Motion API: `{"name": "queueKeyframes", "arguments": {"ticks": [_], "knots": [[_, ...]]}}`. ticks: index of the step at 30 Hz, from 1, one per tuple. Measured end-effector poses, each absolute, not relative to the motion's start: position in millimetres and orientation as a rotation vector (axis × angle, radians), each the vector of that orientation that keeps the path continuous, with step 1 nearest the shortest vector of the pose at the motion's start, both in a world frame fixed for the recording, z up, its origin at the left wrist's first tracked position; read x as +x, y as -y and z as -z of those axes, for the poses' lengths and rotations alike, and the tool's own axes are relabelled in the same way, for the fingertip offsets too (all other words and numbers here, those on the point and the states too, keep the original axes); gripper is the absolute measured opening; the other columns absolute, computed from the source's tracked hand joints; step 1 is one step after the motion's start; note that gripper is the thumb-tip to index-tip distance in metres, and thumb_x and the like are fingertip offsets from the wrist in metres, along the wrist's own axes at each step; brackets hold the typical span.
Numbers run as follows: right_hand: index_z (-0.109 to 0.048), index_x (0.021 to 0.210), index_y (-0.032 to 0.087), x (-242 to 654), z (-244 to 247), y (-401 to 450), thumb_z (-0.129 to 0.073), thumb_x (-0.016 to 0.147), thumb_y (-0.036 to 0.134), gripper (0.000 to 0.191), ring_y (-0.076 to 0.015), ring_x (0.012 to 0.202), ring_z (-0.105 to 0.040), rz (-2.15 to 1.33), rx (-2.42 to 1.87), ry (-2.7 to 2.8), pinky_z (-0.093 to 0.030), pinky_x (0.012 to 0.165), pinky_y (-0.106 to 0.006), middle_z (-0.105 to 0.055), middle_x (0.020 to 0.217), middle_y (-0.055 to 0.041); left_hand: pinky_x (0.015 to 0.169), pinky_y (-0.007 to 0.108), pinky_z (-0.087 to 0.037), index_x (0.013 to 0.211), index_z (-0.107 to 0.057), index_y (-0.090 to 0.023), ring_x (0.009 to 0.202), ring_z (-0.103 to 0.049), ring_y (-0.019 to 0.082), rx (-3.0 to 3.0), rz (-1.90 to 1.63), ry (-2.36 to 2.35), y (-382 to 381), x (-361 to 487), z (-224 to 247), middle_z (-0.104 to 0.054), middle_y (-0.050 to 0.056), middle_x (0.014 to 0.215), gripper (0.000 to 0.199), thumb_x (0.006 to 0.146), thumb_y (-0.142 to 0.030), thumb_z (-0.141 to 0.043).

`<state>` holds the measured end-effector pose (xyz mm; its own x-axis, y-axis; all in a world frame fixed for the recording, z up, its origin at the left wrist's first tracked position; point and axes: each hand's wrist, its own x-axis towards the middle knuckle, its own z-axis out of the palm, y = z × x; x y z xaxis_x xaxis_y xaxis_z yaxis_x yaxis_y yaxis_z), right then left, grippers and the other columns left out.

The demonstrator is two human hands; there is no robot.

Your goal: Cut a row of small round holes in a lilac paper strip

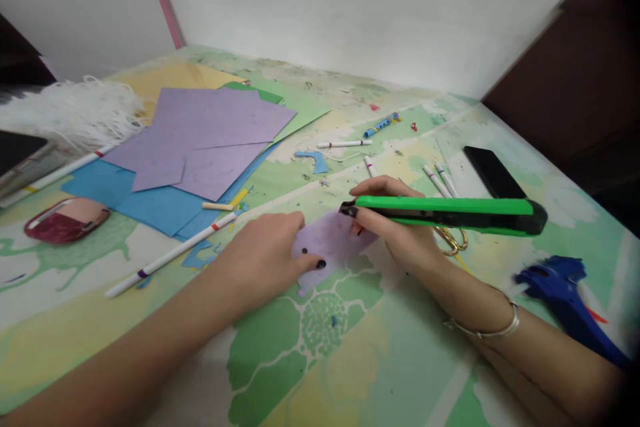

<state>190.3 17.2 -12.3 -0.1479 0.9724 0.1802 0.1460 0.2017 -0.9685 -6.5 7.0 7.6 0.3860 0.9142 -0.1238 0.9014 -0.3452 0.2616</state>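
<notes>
My right hand [400, 223] grips a green and black utility knife [450, 212], its handle pointing right and its dark tip towards the left. Beneath that tip lies a small piece of purple paper [327, 247], slightly blurred, with a dark spot near its left side. My left hand [273, 250] holds the paper's left side, thumb on top; the other fingers are partly hidden behind it. The right fingertips reach the paper's upper right part. Whether the blade touches the paper I cannot tell.
Purple sheets [215, 120] lie over blue sheets [130, 197] at left. Nearby are white string [75, 110], a sharpener-like pink object [67, 219] and a long white paper stick [170, 255]. Rightward are gold-handled scissors [453, 240], a blue glue gun [565, 300] and a black phone [494, 172].
</notes>
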Motion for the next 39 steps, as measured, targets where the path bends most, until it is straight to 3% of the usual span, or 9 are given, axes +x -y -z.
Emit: {"name": "queueKeyframes", "arguments": {"ticks": [5,9,11,14,18,24,39], "knots": [[-0.067,0.092,0.019,183,14,-18,-0.068,0.074,0.016,0.018,-0.0115,0.065,-0.064,-1.316,-1.094,1.735,-0.050,0.057,-0.020,-0.067,0.076,0.0001,0.056,0.032,-0.038,0.074,-0.054,-0.020,0.068,-0.063,0.025,2.459,0.114,-1.656,9,-7,-1,-0.064,0.006,0.073,0.033,0.094,-0.042,-0.039],[-0.069,0.089,0.019,181,15,-24,-0.070,0.074,0.017,0.016,-0.0108,0.063,-0.062,-1.410,-1.167,1.730,-0.048,0.055,-0.019,-0.067,0.073,0.0011,0.055,0.034,-0.045,0.083,-0.057,-0.018,0.069,-0.062,0.026,2.530,0.043,-1.626,19,-12,8,-0.060,0.006,0.078,0.026,0.087,-0.043,-0.055],[-0.069,0.085,0.018,181,14,-25,-0.071,0.073,0.017,0.012,-0.0105,0.063,-0.062,-1.428,-1.175,1.738,-0.048,0.055,-0.019,-0.067,0.072,0.0010,0.056,0.035,-0.049,0.093,-0.060,-0.014,0.072,-0.061,0.025,2.668,-0.162,-1.635,28,-19,17,-0.059,0.008,0.082,0.023,0.084,-0.035,-0.063],[-0.071,0.084,0.018,181,12,-27,-0.072,0.072,0.016,0.012,-0.0105,0.066,-0.062,-1.409,-1.157,1.803,-0.049,0.057,-0.018,-0.070,0.076,0.0004,0.069,0.040,-0.053,0.123,-0.054,-0.012,0.085,-0.060,0.027,2.916,-0.370,-1.401,47,-31,34,-0.062,0.012,0.096,0.036,0.088,-0.021,-0.052],[-0.071,0.088,0.017,181,12,-28,-0.072,0.073,0.017,0.015,-0.0100,0.068,-0.063,-1.458,-1.145,1.811,-0.049,0.057,-0.017,-0.071,0.079,0.0003,0.085,0.049,-0.052,0.139,-0.044,-0.013,0.105,-0.056,0.034,3.040,-0.344,-1.334,65,-37,52,-0.060,0.018,0.119,0.054,0.086,-0.018,-0.054],[-0.069,0.078,0.015,180,11,-28,-0.076,0.068,0.015,0.012,-0.0089,0.063,-0.062,-1.420,-1.191,1.802,-0.047,0.053,-0.014,-0.070,0.072,0.0002,0.079,0.052,-0.054,0.137,-0.049,-0.015,0.102,-0.057,0.036,3.031,-0.517,-1.428,71,-32,59,-0.059,0.019,0.118,0.052,0.087,-0.025,-0.058],[-0.074,0.079,0.016,181,11,-32,-0.078,0.066,0.015,0.014,-0.0104,0.061,-0.065,-1.414,-1.192,1.875,-0.052,0.052,-0.015,-0.073,0.071,0.0003,0.080,0.051,-0.055,0.132,-0.054,-0.015,0.101,-0.055,0.032,2.949,-0.639,-1.368,73,-32,58,-0.056,0.016,0.128,0.048,0.084,-0.009,-0.052]]}}
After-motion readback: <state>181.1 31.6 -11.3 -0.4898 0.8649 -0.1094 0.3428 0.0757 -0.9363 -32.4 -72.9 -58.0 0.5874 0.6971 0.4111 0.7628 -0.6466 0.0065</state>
